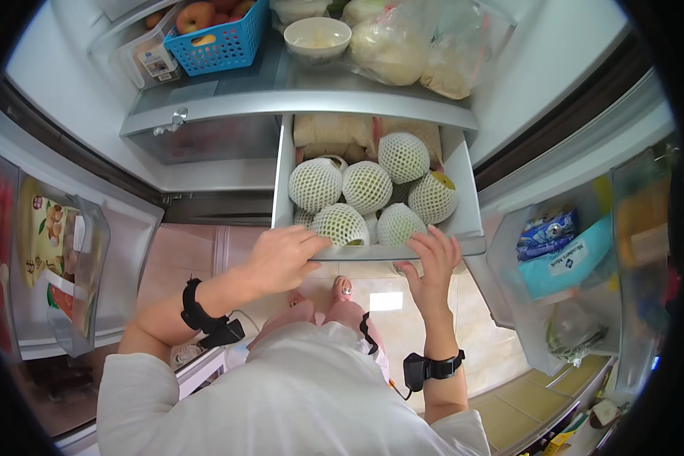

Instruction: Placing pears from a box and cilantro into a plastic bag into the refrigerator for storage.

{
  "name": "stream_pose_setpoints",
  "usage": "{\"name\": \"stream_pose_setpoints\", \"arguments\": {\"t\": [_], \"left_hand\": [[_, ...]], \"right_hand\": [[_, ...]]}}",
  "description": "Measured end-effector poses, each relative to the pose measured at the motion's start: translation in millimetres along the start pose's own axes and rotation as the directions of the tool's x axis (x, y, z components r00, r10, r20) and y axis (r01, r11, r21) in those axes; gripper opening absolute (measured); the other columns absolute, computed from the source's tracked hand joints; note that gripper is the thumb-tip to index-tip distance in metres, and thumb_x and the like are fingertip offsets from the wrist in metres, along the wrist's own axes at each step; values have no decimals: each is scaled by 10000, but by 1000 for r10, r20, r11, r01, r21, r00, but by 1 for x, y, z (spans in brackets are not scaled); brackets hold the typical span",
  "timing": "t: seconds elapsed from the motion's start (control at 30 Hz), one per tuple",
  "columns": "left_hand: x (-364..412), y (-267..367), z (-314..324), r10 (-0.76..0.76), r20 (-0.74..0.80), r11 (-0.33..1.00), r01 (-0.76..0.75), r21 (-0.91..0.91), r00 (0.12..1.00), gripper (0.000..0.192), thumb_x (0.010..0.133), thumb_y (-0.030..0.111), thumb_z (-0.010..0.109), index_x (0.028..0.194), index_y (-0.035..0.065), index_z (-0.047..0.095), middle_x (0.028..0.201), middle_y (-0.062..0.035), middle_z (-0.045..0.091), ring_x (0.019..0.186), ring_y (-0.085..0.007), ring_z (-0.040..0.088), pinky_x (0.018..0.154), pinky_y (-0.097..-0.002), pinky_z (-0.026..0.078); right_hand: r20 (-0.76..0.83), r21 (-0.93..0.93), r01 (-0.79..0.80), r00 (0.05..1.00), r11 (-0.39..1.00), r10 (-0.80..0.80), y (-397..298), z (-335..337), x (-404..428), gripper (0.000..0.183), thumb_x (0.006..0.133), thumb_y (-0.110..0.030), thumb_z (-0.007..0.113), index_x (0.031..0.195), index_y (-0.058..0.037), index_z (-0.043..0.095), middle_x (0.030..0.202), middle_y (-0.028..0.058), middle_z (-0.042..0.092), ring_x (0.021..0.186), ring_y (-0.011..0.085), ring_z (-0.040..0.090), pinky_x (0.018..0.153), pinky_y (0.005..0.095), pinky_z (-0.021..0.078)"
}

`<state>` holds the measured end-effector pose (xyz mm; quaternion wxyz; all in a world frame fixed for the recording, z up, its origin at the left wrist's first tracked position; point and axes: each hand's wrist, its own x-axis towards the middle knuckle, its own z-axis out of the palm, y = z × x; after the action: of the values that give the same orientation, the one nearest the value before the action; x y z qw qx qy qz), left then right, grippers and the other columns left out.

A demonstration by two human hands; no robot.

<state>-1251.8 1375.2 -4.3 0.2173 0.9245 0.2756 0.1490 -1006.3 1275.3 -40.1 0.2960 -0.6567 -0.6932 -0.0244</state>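
Note:
A refrigerator drawer is pulled out in front of me, filled with several round fruits in white foam nets. Brown packages lie at its back. My left hand rests on the left part of the drawer's front edge, fingers over the rim and thumb below. On the right part of the same edge lies my right hand, its fingertips over the rim near a netted fruit and its thumb underneath.
Above the drawer, a glass shelf bears a blue basket of apples, a white bowl and plastic bags. Both doors stand open, with packaged food in the left door bin and right door bin.

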Motion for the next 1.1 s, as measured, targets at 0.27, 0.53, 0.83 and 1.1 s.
{"name": "stream_pose_setpoints", "arguments": {"t": [0.27,0.53,0.83,1.1], "left_hand": [[19,-21,-15,-68,-52,997,70,34,996,354,579,116,692,914,88,582,800,-30,554,804,-212,519,672,-338,405],[70,-47,-14,-45,-420,965,149,217,906,721,590,28,681,1239,115,380,1335,-166,240,1246,-334,228,991,-469,216],[121,-83,32,-26,-523,811,324,488,852,600,757,61,451,1325,49,258,1402,-163,155,1295,-297,162,1020,-478,142],[111,-70,20,-82,-451,862,290,415,889,710,687,-17,469,1339,20,192,1394,-204,132,1278,-363,175,1005,-508,162]], "right_hand": [[-61,-8,45,997,999,-46,3,14,33,428,622,-193,681,1012,-106,526,1129,46,492,1139,260,383,954,452,213],[-219,-49,42,974,998,-52,11,38,107,656,607,-60,689,1199,-71,406,1332,170,260,1234,329,255,1006,446,225],[-306,-152,103,941,983,-146,17,91,169,553,719,81,442,1247,-53,350,1356,183,229,1256,329,241,1004,468,225],[-333,-26,41,942,999,-47,17,110,171,619,645,8,615,1208,-42,364,1364,162,233,1267,317,224,1015,452,207]]}}
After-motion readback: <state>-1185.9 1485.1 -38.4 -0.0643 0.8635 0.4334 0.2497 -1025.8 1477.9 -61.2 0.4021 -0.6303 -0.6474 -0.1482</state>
